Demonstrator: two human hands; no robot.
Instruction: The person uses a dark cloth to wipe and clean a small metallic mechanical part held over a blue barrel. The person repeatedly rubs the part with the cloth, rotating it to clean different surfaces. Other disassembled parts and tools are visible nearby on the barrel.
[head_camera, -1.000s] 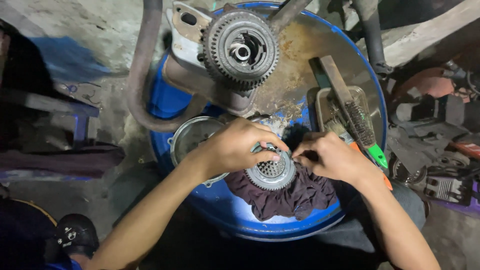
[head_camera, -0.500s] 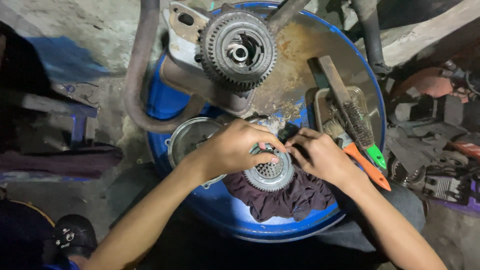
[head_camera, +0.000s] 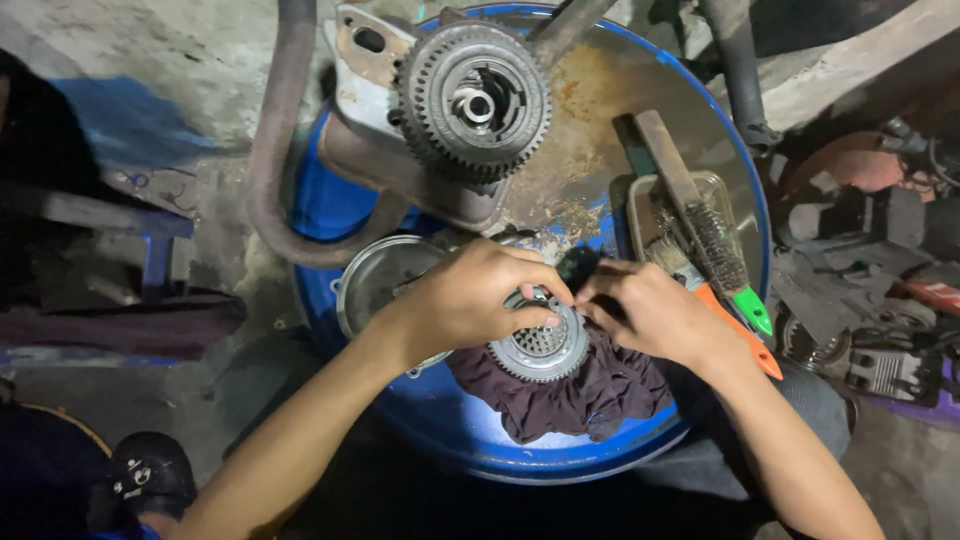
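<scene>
At the far left, near nine o'clock, we see a dark cloth bundle (head_camera: 120, 325) on the floor, and at seven o'clock a black shoe (head_camera: 150, 475). Next comes the blue drum (head_camera: 560, 465), which serves as our work table; its rusty top fills the middle of the view. At ten o'clock on it lies a round metal cover (head_camera: 380, 280), and at twelve o'clock stands a big toothed gear assembly (head_camera: 475, 100) on a bracket.

Our left hand (head_camera: 470, 300) is curled, its fingers (head_camera: 535, 295) pressing on the upper rim of the small round clutch part (head_camera: 543, 347). This part sits just below the centre, at six o'clock, on a dark maroon rag (head_camera: 580, 395). Our right hand (head_camera: 655, 315) is closed around a small dark object (head_camera: 577, 268); we cannot tell what it is. It touches the part at about one o'clock of its rim.

At three o'clock a wire brush (head_camera: 715, 240) lies across a shallow tray (head_camera: 650, 195), beside an orange-handled brush (head_camera: 735, 330).

We judge that the part could slide on the loose rag and roll off the drum's near edge if the left hand presses unevenly. Also the fingertips are very close to the toothed rim, so a slip of the right hand could pinch or scratch them.
</scene>
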